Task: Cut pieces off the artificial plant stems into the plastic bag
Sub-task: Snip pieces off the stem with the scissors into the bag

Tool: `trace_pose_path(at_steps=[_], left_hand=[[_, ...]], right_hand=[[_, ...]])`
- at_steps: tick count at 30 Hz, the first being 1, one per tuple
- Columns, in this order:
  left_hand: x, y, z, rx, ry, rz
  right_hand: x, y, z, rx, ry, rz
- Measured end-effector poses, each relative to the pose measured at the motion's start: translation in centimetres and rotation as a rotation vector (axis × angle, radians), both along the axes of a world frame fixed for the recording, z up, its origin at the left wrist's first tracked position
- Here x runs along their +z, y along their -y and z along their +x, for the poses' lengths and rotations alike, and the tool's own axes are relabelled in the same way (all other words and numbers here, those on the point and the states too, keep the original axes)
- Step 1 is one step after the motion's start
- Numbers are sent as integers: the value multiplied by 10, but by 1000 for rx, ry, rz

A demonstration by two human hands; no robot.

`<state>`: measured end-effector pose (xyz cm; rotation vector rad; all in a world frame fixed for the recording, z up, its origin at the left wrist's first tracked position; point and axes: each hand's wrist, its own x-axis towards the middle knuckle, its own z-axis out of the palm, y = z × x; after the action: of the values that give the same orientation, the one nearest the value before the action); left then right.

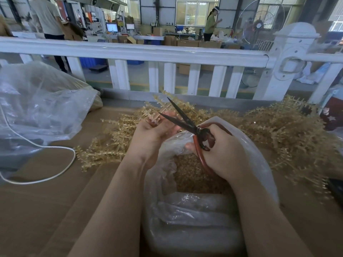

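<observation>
Plastic bag nearest, mouth under your hands. Right hand grasps scissors, blades apart; left hand pinches stem. Risk: left fingers beside blades, nick likely; cut pieces may fly past bag onto bench.

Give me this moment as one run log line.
left hand: holds stem | right hand: grips scissors, blades open | plastic bag: cut pieces inside

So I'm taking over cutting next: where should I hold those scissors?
Hold the scissors by the reddish handle loops nearest you, coming from the right as the right hand does; the dark blades point away, open toward the stem.
</observation>
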<state>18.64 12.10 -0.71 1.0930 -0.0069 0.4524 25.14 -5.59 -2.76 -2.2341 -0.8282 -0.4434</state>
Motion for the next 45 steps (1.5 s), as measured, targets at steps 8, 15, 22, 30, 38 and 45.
trace_pose_path(at_steps=[8, 15, 22, 30, 38, 45], left_hand=[[-2, -1, 2, 7, 2, 27], [0, 0, 1, -4, 40, 29], [3, 0, -1, -40, 77, 55], [-1, -4, 1, -48, 55, 45], [0, -2, 0, -58, 20, 49], [2, -1, -3, -78, 33, 96]], right_hand=[[1, -2, -2, -42, 22, -34], [1, 0, -4, -38, 88, 37], [7, 2, -11, -65, 105, 24], [14, 3, -15, -43, 117, 13], [11, 2, -12, -18, 152, 22], [3, 1, -5, -12, 164, 53]])
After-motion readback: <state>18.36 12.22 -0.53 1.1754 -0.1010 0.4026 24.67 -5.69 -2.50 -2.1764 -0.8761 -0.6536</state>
